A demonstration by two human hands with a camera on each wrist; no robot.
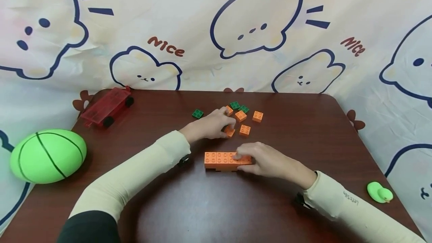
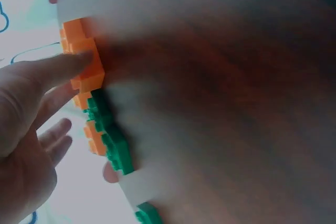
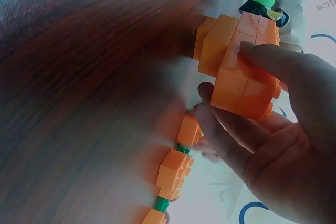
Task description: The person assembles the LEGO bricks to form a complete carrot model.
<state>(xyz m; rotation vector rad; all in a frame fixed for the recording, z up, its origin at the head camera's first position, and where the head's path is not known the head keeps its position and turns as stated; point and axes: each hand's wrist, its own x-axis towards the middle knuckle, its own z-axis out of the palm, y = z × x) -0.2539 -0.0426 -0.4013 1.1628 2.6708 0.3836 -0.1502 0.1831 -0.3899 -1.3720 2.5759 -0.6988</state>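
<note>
My right hand (image 1: pixel 270 159) grips the right end of a block built from orange toy bricks (image 1: pixel 219 160). In the right wrist view the thumb lies on one side of this orange block (image 3: pixel 244 72) and the fingers on the other; smaller bricks protrude from its underside. Farther back, my left hand (image 1: pixel 213 123) pinches a loose orange brick (image 1: pixel 230 132). The left wrist view has the thumb across the face of that orange brick (image 2: pixel 94 74). Several loose orange bricks (image 1: pixel 245 130) lie right beside the left fingers, with green bricks (image 1: pixel 234 105) just behind them.
One green brick (image 1: pixel 197 113) sits left of the group on the brown table (image 1: pixel 182 209). A red translucent toy car (image 1: pixel 108 107) stands at the back left, a green ball (image 1: pixel 48 156) at the left edge. At the right edge is a green toy duck (image 1: pixel 379 192). A patterned curtain (image 1: pixel 195 18) hangs behind.
</note>
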